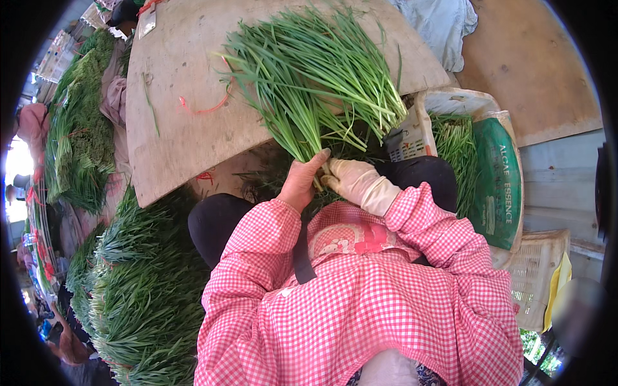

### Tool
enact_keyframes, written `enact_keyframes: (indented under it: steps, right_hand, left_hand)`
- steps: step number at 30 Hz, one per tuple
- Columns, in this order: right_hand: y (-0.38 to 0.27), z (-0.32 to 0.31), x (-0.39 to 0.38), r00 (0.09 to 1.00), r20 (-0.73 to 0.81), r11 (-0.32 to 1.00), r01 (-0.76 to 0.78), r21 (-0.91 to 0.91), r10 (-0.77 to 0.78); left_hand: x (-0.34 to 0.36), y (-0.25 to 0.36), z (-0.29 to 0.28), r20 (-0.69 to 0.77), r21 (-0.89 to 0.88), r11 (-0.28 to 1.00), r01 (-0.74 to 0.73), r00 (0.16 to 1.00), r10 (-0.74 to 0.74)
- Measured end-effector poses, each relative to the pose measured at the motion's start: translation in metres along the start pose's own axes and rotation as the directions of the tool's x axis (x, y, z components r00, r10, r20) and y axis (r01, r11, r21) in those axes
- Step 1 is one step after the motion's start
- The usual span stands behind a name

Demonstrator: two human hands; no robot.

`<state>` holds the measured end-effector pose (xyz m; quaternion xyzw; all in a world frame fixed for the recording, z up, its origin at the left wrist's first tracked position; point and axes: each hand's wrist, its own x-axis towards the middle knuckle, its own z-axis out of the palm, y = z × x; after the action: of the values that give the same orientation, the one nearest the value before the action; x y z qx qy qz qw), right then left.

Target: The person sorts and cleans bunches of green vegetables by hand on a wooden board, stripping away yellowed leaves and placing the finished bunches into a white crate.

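Observation:
My bare left hand (301, 178) is closed round the pale stem ends of a bunch of garlic chives (293, 119), whose leaves fan out over the board. Close against it, my right hand (359, 182), in a pale glove, has its fingers closed at the same stem ends. A looser pile of garlic chives (351, 71) lies behind on the wooden board (193, 71), its cut ends pointing to the near right. The fingertips of both hands partly hide the lower stems.
On the board lie a red tie (212, 108) and a stray leaf (151, 103). At right stands a plastic crate (460, 101) with more chives and a green sack (497, 183). Stacked chives (148, 289) fill the lower left; another green heap (80, 128) lies beyond.

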<state>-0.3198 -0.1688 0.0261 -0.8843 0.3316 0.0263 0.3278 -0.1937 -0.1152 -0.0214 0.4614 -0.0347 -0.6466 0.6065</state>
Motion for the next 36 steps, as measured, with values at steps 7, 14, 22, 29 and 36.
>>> enact_keyframes:
  steps: [7,14,22,29,36]
  right_hand:
    - [0.002,-0.030,-0.003,0.937,-0.329,0.993,0.098,-0.065,-0.114]
    - [0.014,-0.022,0.041,0.974,-0.218,0.961,-0.001,-0.277,-0.062]
    - [0.010,-0.086,-0.004,0.991,0.089,0.306,-0.053,0.950,-0.102]
    - [-0.009,-0.085,-0.056,0.899,0.436,0.906,-0.157,0.393,-0.033]
    - [0.026,-0.053,0.034,0.889,-0.269,0.923,-0.385,-0.001,0.371]
  left_hand:
    - [-0.003,0.004,-0.013,-0.004,0.026,0.997,0.070,0.998,-0.070]
    - [-0.002,0.003,-0.007,0.012,0.005,0.999,0.038,0.999,-0.038]
    - [-0.002,0.002,-0.013,0.000,-0.023,0.998,0.053,0.999,-0.053]
    - [-0.003,0.002,-0.010,-0.016,0.000,0.998,0.062,0.998,-0.062]
    - [0.000,-0.001,-0.010,-0.029,-0.014,0.999,0.046,0.999,-0.046]
